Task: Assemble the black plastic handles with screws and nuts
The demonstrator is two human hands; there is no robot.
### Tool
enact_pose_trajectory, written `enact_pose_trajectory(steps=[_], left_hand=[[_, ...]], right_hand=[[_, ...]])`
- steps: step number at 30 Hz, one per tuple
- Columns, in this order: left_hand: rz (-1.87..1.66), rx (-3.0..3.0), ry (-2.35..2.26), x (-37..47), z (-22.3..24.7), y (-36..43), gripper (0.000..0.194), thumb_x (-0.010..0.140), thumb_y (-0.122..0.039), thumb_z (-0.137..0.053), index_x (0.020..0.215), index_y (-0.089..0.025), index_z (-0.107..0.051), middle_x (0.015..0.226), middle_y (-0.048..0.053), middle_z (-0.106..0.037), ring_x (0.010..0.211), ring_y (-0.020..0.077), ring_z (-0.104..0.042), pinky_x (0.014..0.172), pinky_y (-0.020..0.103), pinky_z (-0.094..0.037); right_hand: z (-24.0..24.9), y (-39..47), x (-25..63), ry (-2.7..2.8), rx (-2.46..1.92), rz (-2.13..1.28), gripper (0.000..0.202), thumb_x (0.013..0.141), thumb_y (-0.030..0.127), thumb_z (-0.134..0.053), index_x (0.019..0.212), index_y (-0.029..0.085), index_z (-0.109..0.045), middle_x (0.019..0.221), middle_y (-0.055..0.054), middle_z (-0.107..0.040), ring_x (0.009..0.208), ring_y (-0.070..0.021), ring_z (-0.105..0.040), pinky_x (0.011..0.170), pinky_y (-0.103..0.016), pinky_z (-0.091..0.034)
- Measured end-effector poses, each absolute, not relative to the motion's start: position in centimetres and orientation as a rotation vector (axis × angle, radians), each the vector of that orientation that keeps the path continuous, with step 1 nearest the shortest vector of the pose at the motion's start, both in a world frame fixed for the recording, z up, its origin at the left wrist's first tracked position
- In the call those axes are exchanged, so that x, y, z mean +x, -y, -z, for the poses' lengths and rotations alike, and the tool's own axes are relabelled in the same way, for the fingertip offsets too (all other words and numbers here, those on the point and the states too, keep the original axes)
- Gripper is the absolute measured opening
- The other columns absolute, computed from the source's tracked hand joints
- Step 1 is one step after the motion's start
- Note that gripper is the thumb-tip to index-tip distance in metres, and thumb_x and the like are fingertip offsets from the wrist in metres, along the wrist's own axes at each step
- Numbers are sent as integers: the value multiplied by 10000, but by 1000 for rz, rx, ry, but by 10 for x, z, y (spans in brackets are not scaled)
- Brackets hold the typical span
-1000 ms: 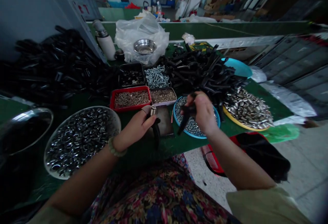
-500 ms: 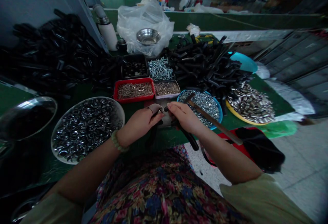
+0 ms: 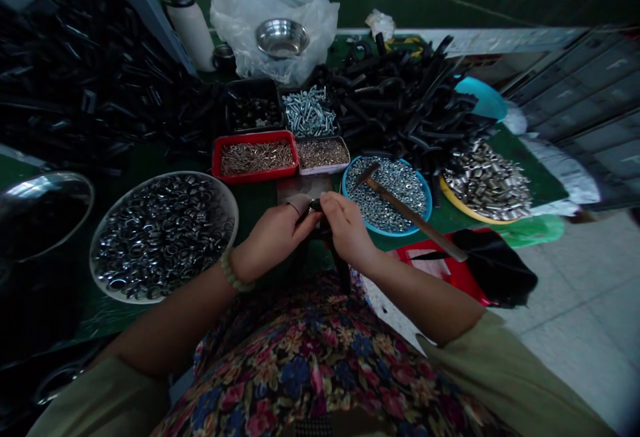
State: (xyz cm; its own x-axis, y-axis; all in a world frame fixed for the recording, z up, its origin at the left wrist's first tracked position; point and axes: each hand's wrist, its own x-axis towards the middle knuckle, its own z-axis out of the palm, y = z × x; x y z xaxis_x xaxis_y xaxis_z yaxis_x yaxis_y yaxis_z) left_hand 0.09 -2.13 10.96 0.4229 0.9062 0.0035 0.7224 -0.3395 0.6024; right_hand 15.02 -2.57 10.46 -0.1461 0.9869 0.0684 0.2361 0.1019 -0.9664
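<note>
My left hand (image 3: 277, 233) is closed, pinching a small shiny metal piece (image 3: 315, 205) whose exact shape is partly covered by the fingers. Against it, fingertips nearly touching, my right hand (image 3: 347, 227) is closed around a long black handle-like part (image 3: 341, 267); its lower end points down toward my lap. Both hands are above the green bench edge, just in front of a flat metal plate (image 3: 303, 188). To the right, a hammer (image 3: 410, 213) lies across a blue basin (image 3: 429, 207) of small metal nuts. A white tray (image 3: 95, 257) of shiny metal rings stands left.
Behind the hands are a red tray (image 3: 255, 175) of small pins, a pale tray (image 3: 325, 169) of tiny parts and some screws (image 3: 310, 113). Black parts (image 3: 395, 103) are heaped at back right, more (image 3: 100, 90) at left. A yellow-rimmed dish (image 3: 467, 213) holds metal sleeves.
My hands have come closer together, and the black part has swung from slanting right to hanging nearly straight down. The camera has tilted downward.
</note>
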Motion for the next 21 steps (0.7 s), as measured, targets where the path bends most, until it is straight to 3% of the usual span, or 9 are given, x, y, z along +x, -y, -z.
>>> enact_pose_trajectory(steps=[4, 7, 9, 11, 13, 15, 18, 21], left_hand=[[-485, 2082, -1397, -1, -111, 23, 315, 950, -404, -406, 1081, -174, -576, 927, 80, -680, 869, 227, -658, 771, 319, -478], [-527, 2061, -1367, -21, -118, 21, 328, 915, -406, -493, 1167, -198, -526, 1019, 71, -666, 909, 228, -648, 799, 333, -493], [-671, 2103, -1369, -34, -120, 19, 386, 888, -365, -554, 1238, -223, -470, 1135, 65, -625, 1001, 221, -616, 870, 337, -487], [-716, 2245, -1452, -35, -116, 19, 374, 888, -306, -555, 1243, -226, -470, 1174, 73, -589, 1062, 224, -578, 929, 351, -461], [-537, 2453, -1517, -25, -103, 22, 313, 910, -239, -500, 1223, -216, -505, 1123, 83, -589, 1057, 232, -564, 922, 357, -452], [-269, 2597, -1496, -12, -87, 24, 309, 912, -173, -459, 1213, -197, -528, 1045, 88, -601, 998, 234, -572, 845, 342, -468], [-105, 2651, -1362, -7, -73, 12, 266, 896, -135, -459, 1128, -173, -584, 1004, 91, -619, 940, 226, -582, 796, 325, -467], [-253, 2537, -1485, -31, -83, -29, 201, 909, -170, -455, 1016, -157, -624, 949, 91, -642, 911, 211, -595, 833, 314, -446]], right_hand=[[-96, 24, 154, 1463, -1210, -1248, 451, 907, 596, -392, 669, 214, -418, 647, 26, -415, 625, -126, -430, 560, -249, -365], [-92, -10, 164, 1672, -1092, -1295, 531, 939, 621, -238, 739, 203, -498, 719, -8, -529, 694, -147, -506, 632, -270, -423], [-91, -49, 162, 1883, -1074, -1130, 561, 980, 539, -151, 829, 183, -557, 816, -52, -604, 791, -171, -551, 735, -307, -446], [-90, -91, 147, 2204, -1152, -759, 423, 978, 448, -320, 870, 154, -605, 927, -101, -632, 915, -209, -549, 842, -357, -414], [-87, -128, 124, 2576, -1203, -364, 268, 920, 347, -495, 953, 126, -644, 1073, -150, -629, 1044, -265, -508, 897, -408, -367], [-82, -153, 101, 2797, -1240, -93, 220, 883, 242, -541, 994, 98, -664, 1126, -185, -624, 1109, -309, -466, 906, -445, -332], [-74, -168, 81, 2894, -1232, 1, 221, 876, 135, -490, 964, 84, -686, 1063, -190, -656, 1087, -321, -475, 883, -462, -314], [-70, -169, 79, 2901, -1179, 22, 238, 872, 127, -474, 984, 110, -683, 1067, -164, -664, 1077, -324, -490, 873, -464, -308]])
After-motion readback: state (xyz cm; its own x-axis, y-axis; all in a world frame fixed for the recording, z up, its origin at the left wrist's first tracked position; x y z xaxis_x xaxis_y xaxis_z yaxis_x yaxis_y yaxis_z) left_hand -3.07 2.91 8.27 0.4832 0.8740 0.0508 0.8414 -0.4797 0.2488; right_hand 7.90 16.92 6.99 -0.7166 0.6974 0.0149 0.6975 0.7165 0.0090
